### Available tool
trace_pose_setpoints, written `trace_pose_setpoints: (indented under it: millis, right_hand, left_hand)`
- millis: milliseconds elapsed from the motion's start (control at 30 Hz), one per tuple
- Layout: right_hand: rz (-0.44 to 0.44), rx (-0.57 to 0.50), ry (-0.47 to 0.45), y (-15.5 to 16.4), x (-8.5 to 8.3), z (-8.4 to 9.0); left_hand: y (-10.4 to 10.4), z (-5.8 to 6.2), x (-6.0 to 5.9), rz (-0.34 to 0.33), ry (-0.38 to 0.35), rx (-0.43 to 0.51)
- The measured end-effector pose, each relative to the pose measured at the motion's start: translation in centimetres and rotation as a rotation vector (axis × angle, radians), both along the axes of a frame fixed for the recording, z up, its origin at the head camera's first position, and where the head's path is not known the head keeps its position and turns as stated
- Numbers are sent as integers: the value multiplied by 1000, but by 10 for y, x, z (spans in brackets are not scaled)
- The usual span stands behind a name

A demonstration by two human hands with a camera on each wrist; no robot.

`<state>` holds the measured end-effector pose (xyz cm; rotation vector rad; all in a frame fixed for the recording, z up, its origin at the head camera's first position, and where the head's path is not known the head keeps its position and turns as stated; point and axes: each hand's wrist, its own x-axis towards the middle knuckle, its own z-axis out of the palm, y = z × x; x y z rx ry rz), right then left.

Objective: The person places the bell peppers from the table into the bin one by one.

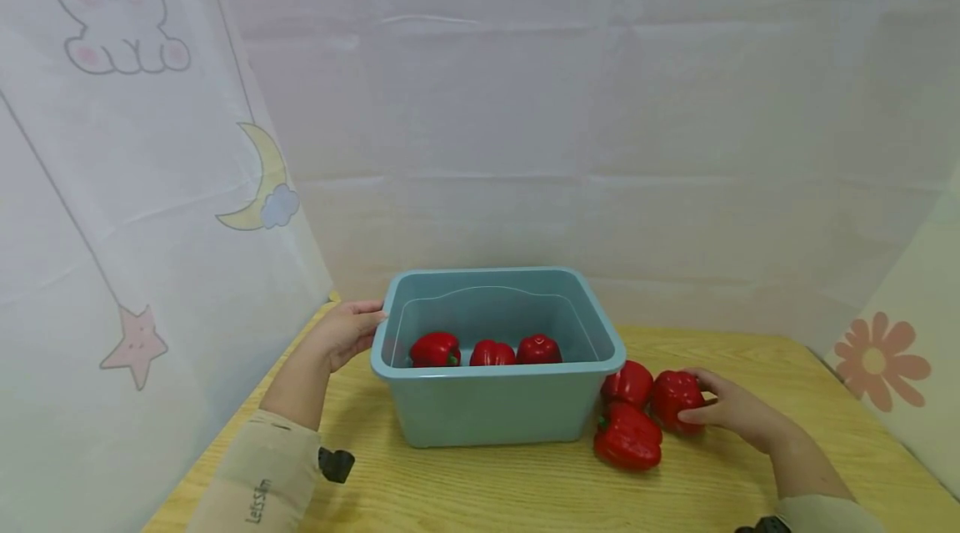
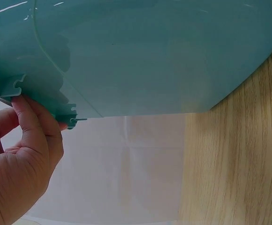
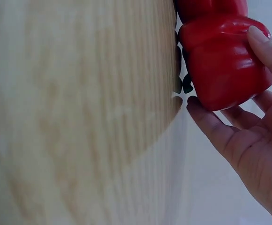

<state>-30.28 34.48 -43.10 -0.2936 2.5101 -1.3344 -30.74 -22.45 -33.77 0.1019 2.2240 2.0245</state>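
Note:
A blue-green plastic bin (image 1: 495, 408) stands on the table, with three red bell peppers (image 1: 435, 349) visible inside it. At the bin's left side, my left hand (image 1: 348, 333) holds the rim, its fingers tucked under the edge in the left wrist view. My right hand (image 1: 738, 412) grips a red bell pepper (image 1: 677, 401) right of the bin, thumb on one side and fingers on the other. The right wrist view shows this pepper (image 3: 230, 65) close up, near the tabletop. Two more red bell peppers (image 1: 628, 437) lie between it and the bin.
The wooden table (image 1: 480, 491) runs under everything. Behind it hangs a pale cloth (image 1: 480, 141); another cloth with a bunny, moon and star (image 1: 135, 345) covers the left side. A flower print (image 1: 873, 360) shows at the right.

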Motion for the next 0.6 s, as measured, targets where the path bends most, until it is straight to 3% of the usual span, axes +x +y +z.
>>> trace_pose_setpoints:
  millis: [333,600]
  right_hand:
    - [-4,36,15,1,-1,4]
    - [-15,35,56,7,-2,18]
  left_hand:
    - [1,-1,0,18,-12,2]
    - [0,-1,-1,18,-12,-13]
